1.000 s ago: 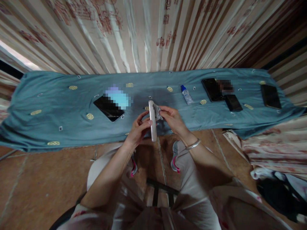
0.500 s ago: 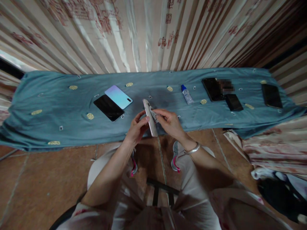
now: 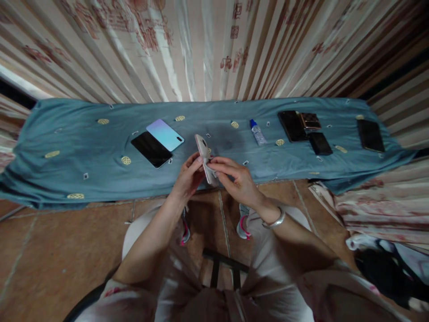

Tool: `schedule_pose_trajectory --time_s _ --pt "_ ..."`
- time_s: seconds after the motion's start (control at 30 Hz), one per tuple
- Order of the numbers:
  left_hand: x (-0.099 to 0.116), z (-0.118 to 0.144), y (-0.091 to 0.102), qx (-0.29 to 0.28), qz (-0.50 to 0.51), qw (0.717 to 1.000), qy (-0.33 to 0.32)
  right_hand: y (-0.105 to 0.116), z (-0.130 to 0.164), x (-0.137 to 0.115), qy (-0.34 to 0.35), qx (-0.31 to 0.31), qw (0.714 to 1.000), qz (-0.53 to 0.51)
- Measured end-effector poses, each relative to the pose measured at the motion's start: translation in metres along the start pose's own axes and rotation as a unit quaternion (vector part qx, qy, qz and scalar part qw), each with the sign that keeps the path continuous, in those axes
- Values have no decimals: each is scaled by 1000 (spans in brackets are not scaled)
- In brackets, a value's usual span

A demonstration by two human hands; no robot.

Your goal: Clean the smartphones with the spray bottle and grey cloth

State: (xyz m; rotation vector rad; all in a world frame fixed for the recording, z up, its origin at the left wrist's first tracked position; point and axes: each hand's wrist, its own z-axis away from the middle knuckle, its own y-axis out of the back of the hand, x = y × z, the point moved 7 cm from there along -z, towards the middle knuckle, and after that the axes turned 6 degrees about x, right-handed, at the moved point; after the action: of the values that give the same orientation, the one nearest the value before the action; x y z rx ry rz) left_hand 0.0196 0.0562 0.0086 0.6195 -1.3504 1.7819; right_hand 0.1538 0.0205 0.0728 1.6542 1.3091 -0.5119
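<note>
My left hand [image 3: 189, 175] grips a pale smartphone [image 3: 202, 145] by its edge and screen side, fingers closed around it. The phone is tilted nearly upright above the front edge of the bench, its back with the camera turned toward my right. Against that back, my right hand [image 3: 239, 179] pinches what looks like a small grey cloth [image 3: 212, 169], mostly hidden by the fingers. Left of the hands, a black-screened phone [image 3: 151, 149] lies beside a blue-purple phone [image 3: 165, 134] that is face down.
A blue patterned cloth [image 3: 100, 152] covers the long bench. To the right lie a clear bottle with blue cap [image 3: 257, 133], a black phone [image 3: 292, 126], a checked case [image 3: 310, 120], a small black item [image 3: 320, 143] and a dark phone [image 3: 370, 135]. Curtains [image 3: 197, 53] hang behind.
The phone has tilted so more of its back shows. My right hand has moved slightly down along the back with the grey cloth. My left hand keeps its hold.
</note>
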Motion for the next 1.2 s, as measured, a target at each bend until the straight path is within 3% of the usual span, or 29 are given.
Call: schedule_pose_trajectory --time_s 0.6,0.83,1.2 --pt "7 3 3 12 4 1000 -10 3 4 -22 5 -30 996 -80" --pt "12 9 5 6 -2 1000 8 -1 6 -13 11 -25 997 -71" --pt "17 11 9 12 -1 1000 17 -5 6 12 -39 -28 998 -47"
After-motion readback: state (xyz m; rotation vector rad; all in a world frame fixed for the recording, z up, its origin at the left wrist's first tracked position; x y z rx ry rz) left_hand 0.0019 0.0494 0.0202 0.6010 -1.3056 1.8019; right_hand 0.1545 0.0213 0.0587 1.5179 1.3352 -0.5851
